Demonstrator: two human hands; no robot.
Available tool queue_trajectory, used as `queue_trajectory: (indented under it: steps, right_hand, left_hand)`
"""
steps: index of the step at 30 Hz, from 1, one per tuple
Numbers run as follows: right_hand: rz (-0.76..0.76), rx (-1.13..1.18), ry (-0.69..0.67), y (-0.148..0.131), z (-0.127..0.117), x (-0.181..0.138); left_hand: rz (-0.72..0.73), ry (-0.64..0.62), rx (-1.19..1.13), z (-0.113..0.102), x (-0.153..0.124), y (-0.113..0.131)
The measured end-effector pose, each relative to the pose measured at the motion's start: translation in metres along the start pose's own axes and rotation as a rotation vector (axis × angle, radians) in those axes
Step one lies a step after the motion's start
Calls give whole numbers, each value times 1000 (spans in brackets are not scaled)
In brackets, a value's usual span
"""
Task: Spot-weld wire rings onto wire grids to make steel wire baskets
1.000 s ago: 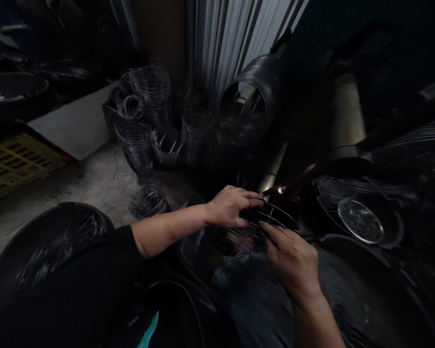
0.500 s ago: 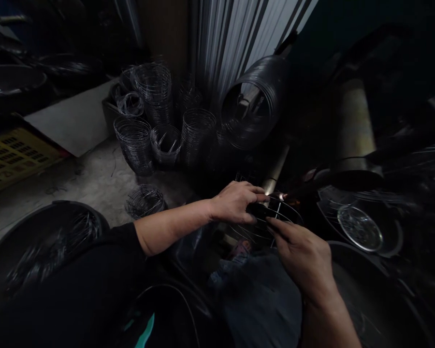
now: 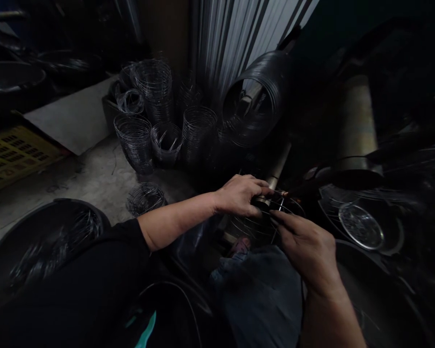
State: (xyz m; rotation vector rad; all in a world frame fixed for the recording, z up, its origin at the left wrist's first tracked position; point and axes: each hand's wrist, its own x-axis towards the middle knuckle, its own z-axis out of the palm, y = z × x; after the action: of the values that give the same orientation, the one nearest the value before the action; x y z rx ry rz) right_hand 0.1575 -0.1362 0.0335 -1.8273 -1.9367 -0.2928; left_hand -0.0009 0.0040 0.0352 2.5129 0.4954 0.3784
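A round wire frame [image 3: 282, 204] with a straight cross wire is between my two hands, over my lap. My left hand [image 3: 241, 195] reaches across and pinches its near-left rim, thumb below and fingers above. From the right, my right hand [image 3: 310, 246] grips the frame's near edge between thumb and fingers. Close beyond the fingertips, a dark machine arm ends in a small copper-coloured tip [image 3: 285, 194] at the wire. A pale cylindrical bar [image 3: 278, 166] slants up behind my left fingers. Shadow hides the lower part of the frame.
Stacks of wire rings [image 3: 199, 128] stand on the floor ahead, beside a large wire coil [image 3: 252, 106]. A black tub [image 3: 56, 208] holds short wires at left, near a yellow crate [image 3: 14, 152]. A thick cylinder [image 3: 358, 116] and a shiny round dish [image 3: 360, 226] are at right.
Both hands have shifted slightly to the right, the left one also slightly away from me. The wire frame stays between them, and its cross wire has moved a little right.
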Motion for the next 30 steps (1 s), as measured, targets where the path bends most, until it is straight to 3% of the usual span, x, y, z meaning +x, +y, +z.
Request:
queue_trajectory:
  steps: [15,24,30]
  right_hand:
    - [62,57,-34,-8,-4,-4]
    - [87,91,4,12,5,15]
    - [222,196,60,10,3,8]
  left_hand:
    - [9,15,-36,2,-5,5]
    - [-28,37,-5,-1,15,-3]
    - [10,69,-3,1,19,-7]
